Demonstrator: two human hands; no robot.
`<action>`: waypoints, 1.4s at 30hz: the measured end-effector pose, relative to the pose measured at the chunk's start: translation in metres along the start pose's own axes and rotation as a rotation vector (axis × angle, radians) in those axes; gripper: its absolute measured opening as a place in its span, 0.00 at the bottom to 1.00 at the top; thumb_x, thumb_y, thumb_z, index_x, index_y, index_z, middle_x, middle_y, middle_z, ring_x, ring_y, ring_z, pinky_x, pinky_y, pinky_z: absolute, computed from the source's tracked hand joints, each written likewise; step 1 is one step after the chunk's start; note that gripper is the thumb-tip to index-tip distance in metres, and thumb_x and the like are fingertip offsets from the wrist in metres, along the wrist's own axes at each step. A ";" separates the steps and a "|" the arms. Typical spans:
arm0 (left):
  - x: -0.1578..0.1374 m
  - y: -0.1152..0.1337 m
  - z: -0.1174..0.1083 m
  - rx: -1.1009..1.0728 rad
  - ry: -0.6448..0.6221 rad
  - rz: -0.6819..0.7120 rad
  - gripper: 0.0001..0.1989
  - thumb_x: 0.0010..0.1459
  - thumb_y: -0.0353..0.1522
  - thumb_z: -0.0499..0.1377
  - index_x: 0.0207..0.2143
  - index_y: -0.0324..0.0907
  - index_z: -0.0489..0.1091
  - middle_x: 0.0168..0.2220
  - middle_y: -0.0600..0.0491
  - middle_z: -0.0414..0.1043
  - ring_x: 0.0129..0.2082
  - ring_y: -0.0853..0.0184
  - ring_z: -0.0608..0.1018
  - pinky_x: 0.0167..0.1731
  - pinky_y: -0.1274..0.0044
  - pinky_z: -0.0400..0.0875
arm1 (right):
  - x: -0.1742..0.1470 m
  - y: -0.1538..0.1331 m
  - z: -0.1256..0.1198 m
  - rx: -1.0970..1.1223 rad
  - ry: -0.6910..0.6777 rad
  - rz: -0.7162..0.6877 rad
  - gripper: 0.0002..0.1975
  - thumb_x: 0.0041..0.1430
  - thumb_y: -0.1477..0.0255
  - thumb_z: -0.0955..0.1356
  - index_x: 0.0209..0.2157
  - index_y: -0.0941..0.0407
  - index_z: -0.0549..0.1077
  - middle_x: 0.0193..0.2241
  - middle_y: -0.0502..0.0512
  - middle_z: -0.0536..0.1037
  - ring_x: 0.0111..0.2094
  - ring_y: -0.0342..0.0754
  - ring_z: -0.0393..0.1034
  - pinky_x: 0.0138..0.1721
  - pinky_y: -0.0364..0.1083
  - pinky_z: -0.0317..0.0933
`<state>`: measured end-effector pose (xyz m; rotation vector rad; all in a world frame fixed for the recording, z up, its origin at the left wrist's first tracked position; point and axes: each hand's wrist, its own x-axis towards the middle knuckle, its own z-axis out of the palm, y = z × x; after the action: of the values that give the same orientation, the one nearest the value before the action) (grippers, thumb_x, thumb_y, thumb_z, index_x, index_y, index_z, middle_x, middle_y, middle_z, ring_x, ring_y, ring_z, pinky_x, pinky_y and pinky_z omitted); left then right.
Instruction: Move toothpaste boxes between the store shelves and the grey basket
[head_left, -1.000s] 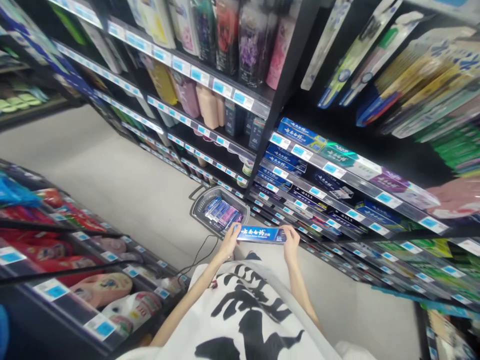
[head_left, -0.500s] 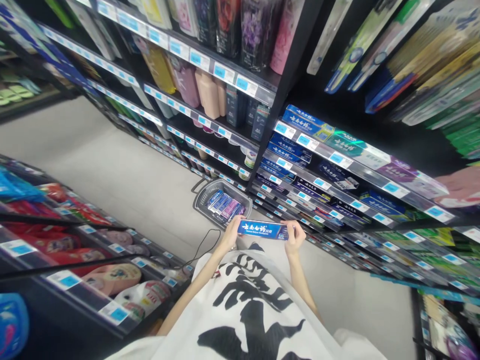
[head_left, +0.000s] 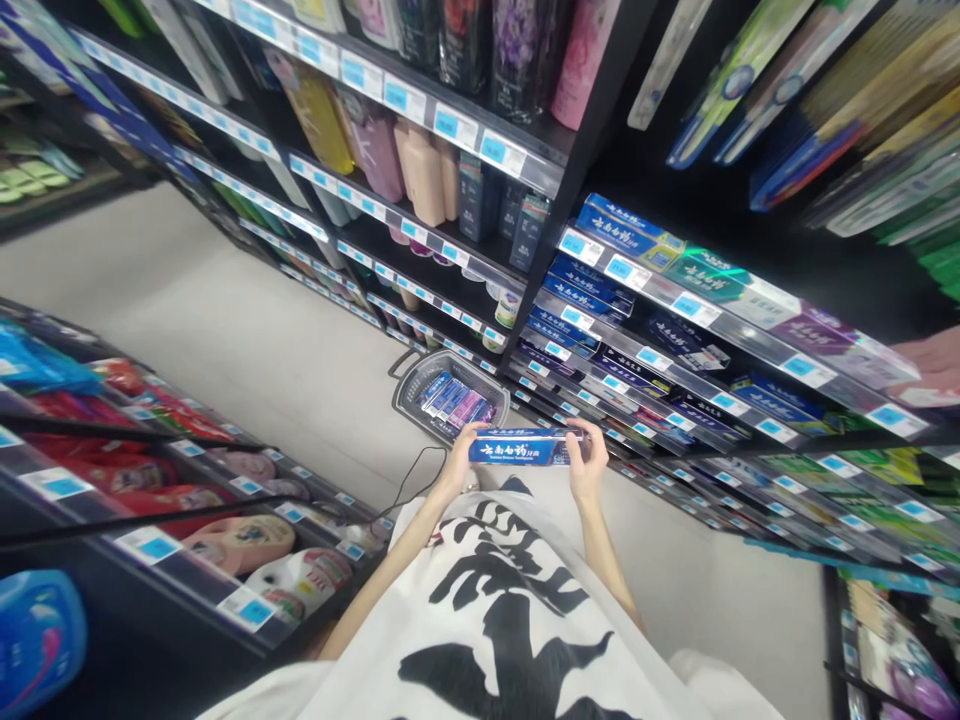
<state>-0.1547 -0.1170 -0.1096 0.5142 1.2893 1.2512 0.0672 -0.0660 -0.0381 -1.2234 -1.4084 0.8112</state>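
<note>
Between my two hands is a long blue toothpaste box (head_left: pixel 521 449) with white lettering, held level in front of my chest. My left hand (head_left: pixel 458 462) grips its left end. My right hand (head_left: pixel 588 461) is closed round the right end, thumb on the front face. Both the front and a narrow long side of the box show. Beyond it on the floor stands a dark grey shopping basket (head_left: pixel 406 405), holding several blue and purple boxes (head_left: pixel 459 402) side by side.
A toothpaste shelf (head_left: pixel 690 308) runs along the right, with hanging toothbrush packs (head_left: pixel 739 85) above. Bottles (head_left: pixel 424 175) fill the shelf ahead. At left is a rack of bagged refills (head_left: pixel 240 545). Another person's hand (head_left: pixel 934 368) is at the right edge. Pale floor (head_left: pixel 247 330) lies between.
The toothpaste box has tilted in my hands, so its narrow upper side now shows, and it sits slightly higher and further left. The view has shifted a little.
</note>
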 end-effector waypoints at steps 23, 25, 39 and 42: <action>-0.028 0.028 0.009 0.113 -0.156 0.233 0.27 0.51 0.41 0.70 0.51 0.43 0.67 0.48 0.46 0.76 0.52 0.57 0.77 0.50 0.69 0.72 | -0.022 0.024 -0.010 0.266 -0.056 0.531 0.19 0.55 0.53 0.71 0.39 0.54 0.74 0.30 0.52 0.75 0.28 0.45 0.67 0.24 0.44 0.62; -0.029 0.024 0.009 0.122 -0.177 0.248 0.30 0.48 0.39 0.72 0.51 0.43 0.67 0.48 0.46 0.77 0.52 0.57 0.77 0.53 0.67 0.71 | -0.022 0.025 -0.013 0.201 -0.036 0.495 0.18 0.55 0.53 0.70 0.37 0.54 0.72 0.31 0.53 0.75 0.29 0.46 0.69 0.26 0.45 0.62; -0.028 -0.003 -0.014 0.044 -0.047 0.177 0.32 0.43 0.41 0.74 0.48 0.39 0.70 0.43 0.50 0.77 0.41 0.62 0.79 0.45 0.71 0.74 | -0.018 0.018 0.007 -0.045 -0.201 0.453 0.19 0.61 0.52 0.65 0.32 0.54 0.69 0.30 0.51 0.71 0.30 0.45 0.68 0.33 0.45 0.66; -0.024 -0.002 -0.019 0.028 0.031 0.165 0.31 0.44 0.43 0.73 0.46 0.38 0.70 0.40 0.52 0.75 0.36 0.66 0.78 0.41 0.74 0.74 | -0.008 0.014 0.007 -0.016 -0.367 0.518 0.19 0.60 0.51 0.67 0.38 0.54 0.71 0.33 0.51 0.72 0.30 0.44 0.68 0.31 0.45 0.67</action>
<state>-0.1659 -0.1456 -0.1069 0.6336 1.3129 1.3844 0.0630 -0.0693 -0.0553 -1.5342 -1.3964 1.4416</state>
